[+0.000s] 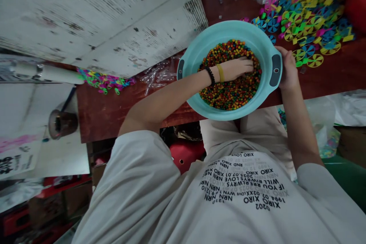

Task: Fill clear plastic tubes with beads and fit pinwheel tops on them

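At table edge | left hand (238, 68) flat in beads (228, 95) | right hand (287, 70) gripping basin (200, 42) rim

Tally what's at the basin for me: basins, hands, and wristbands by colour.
Basin: 1
Hands: 2, left hand in the beads, right hand on the rim
Black wristband: 1
Yellow wristband: 1
Total: 5

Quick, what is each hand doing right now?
Left hand: fingers dug into the coloured beads; open or closed cannot be told.
Right hand: closed on the handle of the teal bowl.
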Demonstrator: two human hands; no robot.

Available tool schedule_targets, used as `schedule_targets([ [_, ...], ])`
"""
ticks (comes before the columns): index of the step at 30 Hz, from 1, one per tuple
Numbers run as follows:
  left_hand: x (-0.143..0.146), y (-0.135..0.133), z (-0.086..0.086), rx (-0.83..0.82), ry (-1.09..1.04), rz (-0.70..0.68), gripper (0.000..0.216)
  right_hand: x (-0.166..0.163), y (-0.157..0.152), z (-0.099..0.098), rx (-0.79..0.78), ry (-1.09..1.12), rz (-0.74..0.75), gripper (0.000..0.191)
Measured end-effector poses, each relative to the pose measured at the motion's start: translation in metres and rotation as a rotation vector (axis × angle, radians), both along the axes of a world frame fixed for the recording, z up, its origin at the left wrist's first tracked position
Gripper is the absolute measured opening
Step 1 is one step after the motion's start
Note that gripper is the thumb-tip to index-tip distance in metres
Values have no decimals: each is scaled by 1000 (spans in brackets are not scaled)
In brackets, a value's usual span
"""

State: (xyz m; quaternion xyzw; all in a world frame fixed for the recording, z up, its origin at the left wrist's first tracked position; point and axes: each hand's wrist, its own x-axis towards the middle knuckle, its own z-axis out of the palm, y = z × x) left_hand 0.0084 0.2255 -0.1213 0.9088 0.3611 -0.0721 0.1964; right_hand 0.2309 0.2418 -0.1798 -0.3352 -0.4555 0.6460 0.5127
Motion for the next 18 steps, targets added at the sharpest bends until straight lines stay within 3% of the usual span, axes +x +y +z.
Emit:
schedule_targets([
  [3, -6, -3, -2, -11, -31, -120, 42, -2, -1, 3, 12, 2, -16, 71],
  [8, -13, -17, -6, 19, -148, -106, 27, 1, -4, 11, -2, -61, -14, 70],
  [13, -14, -30, -4, -101, -143, -196, 34, 2, -3, 13, -18, -104, -4, 71],
  [18, -10, -42, 4, -155, -59, -91, 35, 0, -4, 14, -17, -42, -15, 72],
])
